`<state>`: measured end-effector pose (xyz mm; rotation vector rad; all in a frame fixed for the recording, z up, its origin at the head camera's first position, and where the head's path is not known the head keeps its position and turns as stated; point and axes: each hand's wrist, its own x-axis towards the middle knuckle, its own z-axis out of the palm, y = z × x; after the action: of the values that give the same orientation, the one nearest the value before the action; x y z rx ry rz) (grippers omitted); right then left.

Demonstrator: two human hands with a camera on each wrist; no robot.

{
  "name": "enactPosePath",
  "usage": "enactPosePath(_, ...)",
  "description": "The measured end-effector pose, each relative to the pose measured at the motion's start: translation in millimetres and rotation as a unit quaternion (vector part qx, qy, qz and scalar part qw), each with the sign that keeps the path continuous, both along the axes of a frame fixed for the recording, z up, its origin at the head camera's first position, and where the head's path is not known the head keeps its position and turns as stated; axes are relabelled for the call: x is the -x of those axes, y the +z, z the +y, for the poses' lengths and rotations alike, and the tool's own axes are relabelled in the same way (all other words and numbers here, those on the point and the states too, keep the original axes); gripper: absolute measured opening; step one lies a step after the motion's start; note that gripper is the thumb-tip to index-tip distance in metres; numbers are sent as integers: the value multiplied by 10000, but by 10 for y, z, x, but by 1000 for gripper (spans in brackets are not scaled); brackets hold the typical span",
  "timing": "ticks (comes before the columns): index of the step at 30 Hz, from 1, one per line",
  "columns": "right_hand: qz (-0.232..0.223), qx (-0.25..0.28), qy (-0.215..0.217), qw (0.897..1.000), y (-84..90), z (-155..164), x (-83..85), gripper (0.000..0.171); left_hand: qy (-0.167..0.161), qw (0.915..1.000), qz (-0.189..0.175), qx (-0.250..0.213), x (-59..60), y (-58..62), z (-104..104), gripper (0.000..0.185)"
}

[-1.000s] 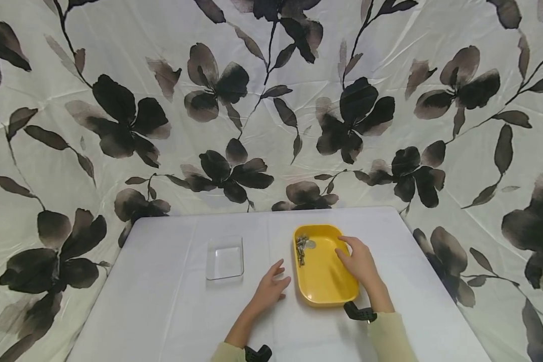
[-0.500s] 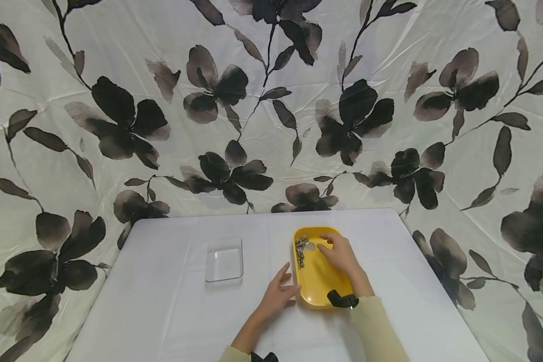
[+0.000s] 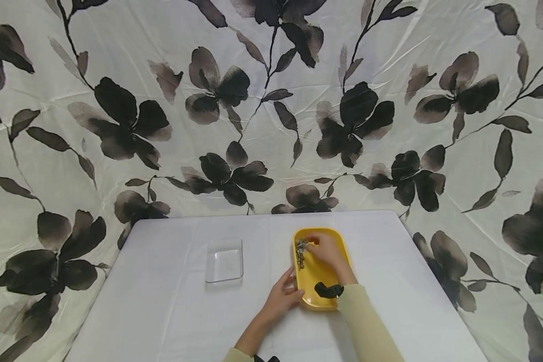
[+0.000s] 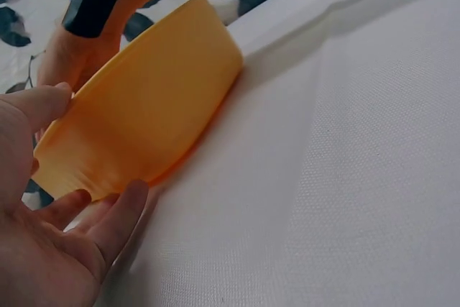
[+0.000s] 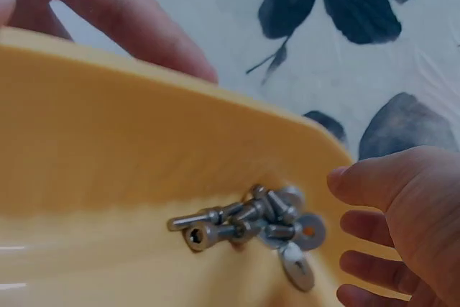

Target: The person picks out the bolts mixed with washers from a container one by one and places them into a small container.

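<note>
Resting on the white table [image 3: 172,311] was a yellow tray [image 3: 332,251], right of centre, w/ a clear dish [image 3: 224,260] well apart to its left. The tray's left wall was touched by the left hand [image 3: 282,297] near the front corner; its fingers [image 4: 118,221] were seen straight and relaxed against the tray's [image 4: 151,106] outside, nothing gripped. The right hand [image 3: 324,250] was held inside the tray, over the far left corner, just beside a small heap of screws [image 3: 300,250] & washers. In the right wrist view the screws [image 5: 241,224] were found bunched against the tray wall [image 5: 108,149], w/ washers [image 5: 298,267] at the heap's right edge; the fingers [image 5: 381,181] were loosely bent and close to the heap, apart from it, nothing pinched. A black strap [image 3: 328,290] was worn at the right wrist, above a pale sleeve [image 3: 366,327]. Flower-print cloth [image 3: 117,115] was hung behind the table.
</note>
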<state>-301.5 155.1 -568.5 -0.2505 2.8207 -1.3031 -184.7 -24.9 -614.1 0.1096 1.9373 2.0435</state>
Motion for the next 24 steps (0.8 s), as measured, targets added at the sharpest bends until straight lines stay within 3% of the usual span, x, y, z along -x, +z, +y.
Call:
enactPosePath(12,-494,140,14,9987,-229,-16,153,23,-114,9985,-33,-535,-19,-24,35,74)
enactPosePath(24,-488,138,55,9987,-373,-39,232,22,-155,9991,12,-395,-3,-46,24,74)
